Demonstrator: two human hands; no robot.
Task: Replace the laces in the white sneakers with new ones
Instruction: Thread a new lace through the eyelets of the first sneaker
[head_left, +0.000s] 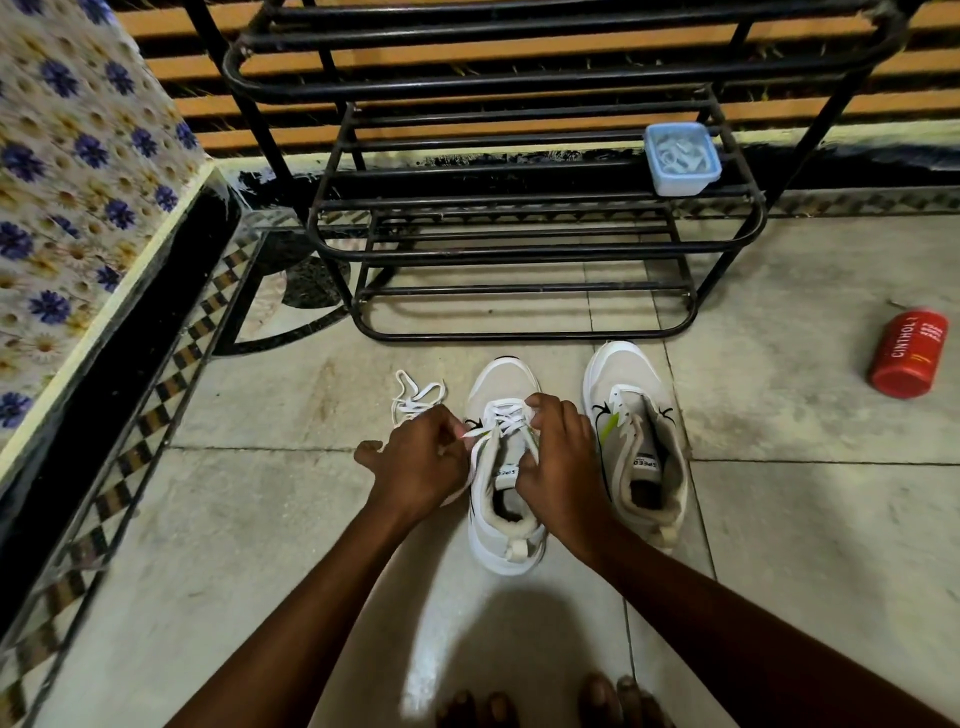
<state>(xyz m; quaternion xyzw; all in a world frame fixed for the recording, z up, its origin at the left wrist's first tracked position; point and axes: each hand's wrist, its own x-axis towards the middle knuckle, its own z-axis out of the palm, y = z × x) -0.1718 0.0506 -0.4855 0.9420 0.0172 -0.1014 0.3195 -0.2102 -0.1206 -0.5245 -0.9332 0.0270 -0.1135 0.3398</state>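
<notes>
On the floor (270, 519) in front of the rack (519, 218), 2 sneakers stand side by side, toes toward the rack. Your left hand (423, 460) pinches a lace (506, 418) at the left sneaker (501, 467); your right hand (558, 457) curls over its eyelets, gripping the lace there. The right sneaker (636, 441) sits unlaced beside it. A loose lace (413, 397) lies left of the shoes.
</notes>
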